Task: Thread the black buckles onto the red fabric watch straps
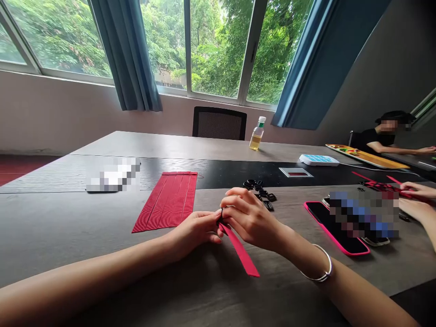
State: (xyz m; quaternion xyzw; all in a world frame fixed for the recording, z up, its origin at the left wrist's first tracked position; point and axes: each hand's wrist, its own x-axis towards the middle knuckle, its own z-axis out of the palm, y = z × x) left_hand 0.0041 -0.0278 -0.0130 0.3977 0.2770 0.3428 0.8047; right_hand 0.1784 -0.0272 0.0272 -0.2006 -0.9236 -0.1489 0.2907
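My left hand [199, 228] pinches a small black buckle [220, 217] from the left, above the grey table. From the right, the fingers of my right hand [250, 217] close on the same buckle. A red strap [241, 254] runs from between my hands down to the right, its end hanging loose. How the strap passes through the buckle is hidden by my fingers. A red pleated cloth [170, 200] lies flat behind my left hand. Several black buckles [262, 194] are in a loose pile just behind my right hand.
A pink-edged phone [335, 227] lies to the right. Farther back stand a bottle [257, 134], a white-and-blue box [319, 160] and a small frame [295, 172]. Another person's hands [417, 195] hold red straps at the right edge; a person [388, 136] sits beyond an orange tray [368, 156].
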